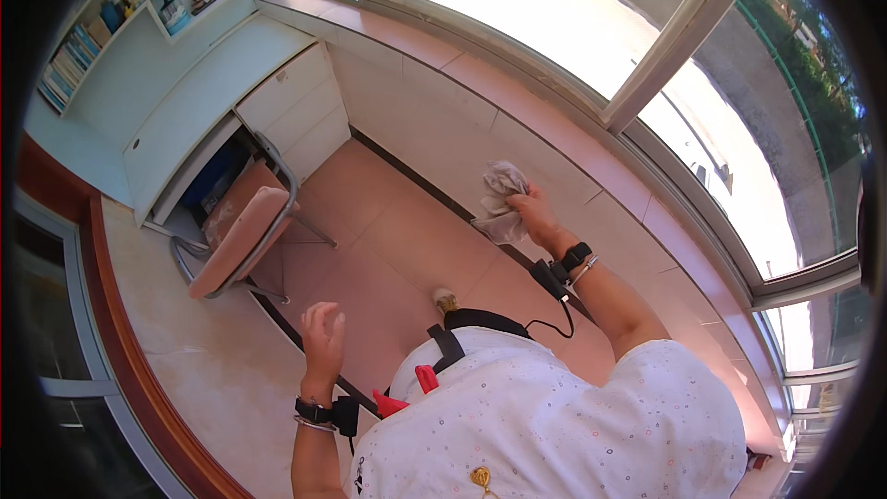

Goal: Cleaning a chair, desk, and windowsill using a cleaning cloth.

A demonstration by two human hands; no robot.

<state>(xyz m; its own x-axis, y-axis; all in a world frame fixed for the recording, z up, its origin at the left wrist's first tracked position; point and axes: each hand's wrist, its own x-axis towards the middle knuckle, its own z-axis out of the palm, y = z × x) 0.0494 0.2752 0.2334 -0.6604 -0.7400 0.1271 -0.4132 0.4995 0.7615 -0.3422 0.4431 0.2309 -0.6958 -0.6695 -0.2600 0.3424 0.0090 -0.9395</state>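
A crumpled pale grey cloth (504, 204) is gripped in my right hand (533, 211), held out in front of the low tiled wall (429, 100) under the windows. My left hand (323, 333) is raised at the lower left, fingers loosely curled and apart, with nothing in it. Each wrist wears a black strap with a small black device. The nearest furniture to my left hand is a folding chair with a pink padded seat (242, 242), which stands by a white desk (222, 76).
A pink tiled window sill (478, 80) runs along the right below metal-framed windows. Shelves with books (73, 62) and small figurines hang above the desk. A brown wooden frame (132, 360) edges the left side. Pink floor tiles (388, 235) lie between desk and body.
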